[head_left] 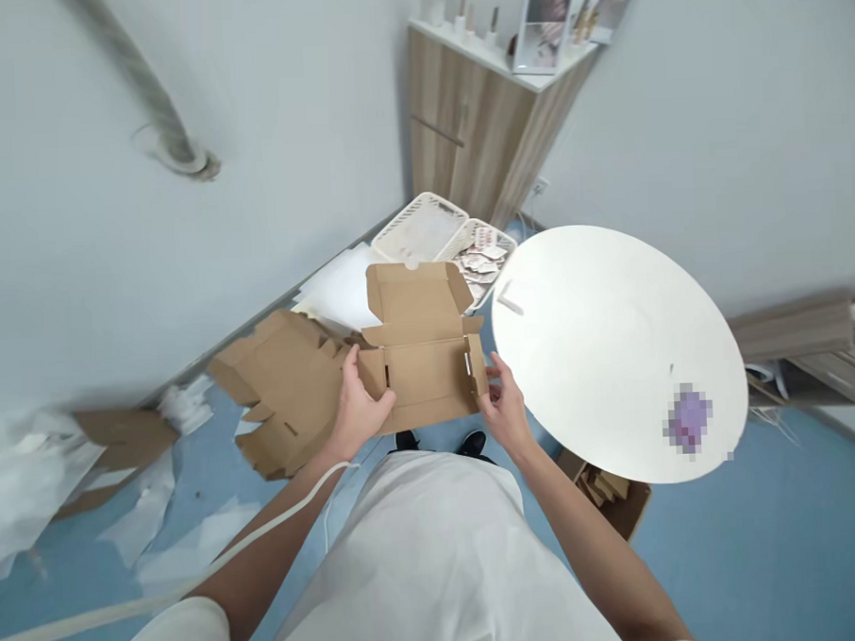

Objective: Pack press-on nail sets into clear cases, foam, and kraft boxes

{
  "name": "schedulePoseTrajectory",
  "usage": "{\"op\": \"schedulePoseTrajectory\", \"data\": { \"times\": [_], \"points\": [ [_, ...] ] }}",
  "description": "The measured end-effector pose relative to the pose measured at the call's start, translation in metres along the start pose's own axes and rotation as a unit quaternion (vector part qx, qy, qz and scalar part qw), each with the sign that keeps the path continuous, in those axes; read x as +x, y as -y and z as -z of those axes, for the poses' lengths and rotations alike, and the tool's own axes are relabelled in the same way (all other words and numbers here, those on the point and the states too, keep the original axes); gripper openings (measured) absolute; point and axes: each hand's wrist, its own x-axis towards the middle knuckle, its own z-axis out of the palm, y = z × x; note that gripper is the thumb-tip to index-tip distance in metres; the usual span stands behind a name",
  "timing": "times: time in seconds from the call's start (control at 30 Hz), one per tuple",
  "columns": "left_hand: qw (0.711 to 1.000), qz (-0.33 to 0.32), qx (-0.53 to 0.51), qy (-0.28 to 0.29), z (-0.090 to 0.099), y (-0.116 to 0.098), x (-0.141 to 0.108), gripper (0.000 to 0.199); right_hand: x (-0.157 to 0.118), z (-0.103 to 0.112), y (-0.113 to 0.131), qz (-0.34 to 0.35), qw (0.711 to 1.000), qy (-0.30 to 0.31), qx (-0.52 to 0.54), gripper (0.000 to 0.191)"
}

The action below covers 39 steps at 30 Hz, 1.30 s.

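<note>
A brown cardboard box (430,372), partly folded, is held up in front of my body. Its lid panel and side flaps spread away from me. My left hand (364,404) grips the left side panel, thumb on the near side and fingers at the outer edge. On the opposite side, my right hand (500,400) holds the right side panel, which stands raised along the base. Flat, unfolded cardboard pieces (296,392) lie to the left of the box, partly behind my left hand and forearm.
A round white table (613,350) stands to the right, with a blurred purple item on it. White baskets (423,228) sit beyond the box, one holding packets. An open carton (624,506) is below the table. Plastic bags (38,479) lie left. A white cord crosses my left forearm.
</note>
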Motion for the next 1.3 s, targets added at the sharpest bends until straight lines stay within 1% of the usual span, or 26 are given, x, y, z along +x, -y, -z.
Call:
{"op": "schedulePoseTrajectory", "data": {
  "times": [0.1, 0.2, 0.27, 0.37, 0.47, 0.57, 0.67, 0.73, 0.8, 0.9, 0.97, 1.03, 1.17, 1.3],
  "points": [
    [0.998, -0.037, -0.011, 0.039, -0.035, -0.020, 0.000, 0.088, -0.009, 0.039, -0.009, -0.017, 0.999, -0.041, 0.023, 0.053],
    [0.994, -0.059, -0.020, 0.092, -0.072, -0.040, -0.002, 0.086, -0.020, 0.082, -0.015, -0.013, 0.995, -0.085, 0.044, 0.045],
    [0.989, -0.069, -0.024, 0.125, -0.096, -0.053, -0.003, 0.085, -0.029, 0.110, -0.020, -0.013, 0.994, -0.094, 0.057, 0.042],
    [0.980, -0.085, -0.047, 0.174, -0.133, -0.071, -0.005, 0.083, -0.044, 0.150, -0.033, -0.034, 0.992, -0.100, 0.070, 0.041],
    [0.965, -0.101, -0.074, 0.229, -0.167, -0.084, -0.005, 0.081, -0.057, 0.183, -0.053, -0.066, 0.989, -0.108, 0.074, 0.039],
    [0.948, -0.112, -0.082, 0.287, -0.195, -0.093, -0.004, 0.080, -0.066, 0.207, -0.074, -0.092, 0.984, -0.138, 0.067, 0.038],
    [0.926, -0.105, -0.067, 0.355, -0.216, -0.099, 0.000, 0.079, -0.070, 0.220, -0.094, -0.102, 0.975, -0.177, 0.088, 0.040],
    [0.919, -0.103, -0.043, 0.378, -0.227, -0.102, 0.003, 0.076, -0.071, 0.224, -0.106, -0.096, 0.969, -0.197, 0.115, 0.041],
    [0.913, -0.116, -0.017, 0.390, -0.236, -0.105, 0.007, 0.071, -0.071, 0.225, -0.118, -0.094, 0.963, -0.218, 0.128, 0.042],
    [0.889, -0.141, 0.003, 0.436, -0.250, -0.109, 0.014, 0.064, -0.069, 0.225, -0.133, -0.111, 0.955, -0.250, 0.116, 0.042],
    [0.876, -0.140, 0.010, 0.461, -0.260, -0.111, 0.018, 0.060, -0.067, 0.224, -0.142, -0.132, 0.952, -0.261, 0.095, 0.043],
    [0.872, -0.133, 0.019, 0.471, -0.271, -0.110, 0.023, 0.055, -0.065, 0.222, -0.148, -0.156, 0.949, -0.262, 0.079, 0.044],
    [0.870, -0.127, 0.060, 0.472, -0.291, -0.104, 0.035, 0.042, -0.060, 0.221, -0.157, -0.188, 0.940, -0.277, 0.067, 0.042],
    [0.863, -0.089, 0.030, 0.497, -0.309, -0.096, 0.046, 0.041, -0.051, 0.222, -0.165, -0.214, 0.930, -0.297, 0.036, 0.038]
  ]
}}
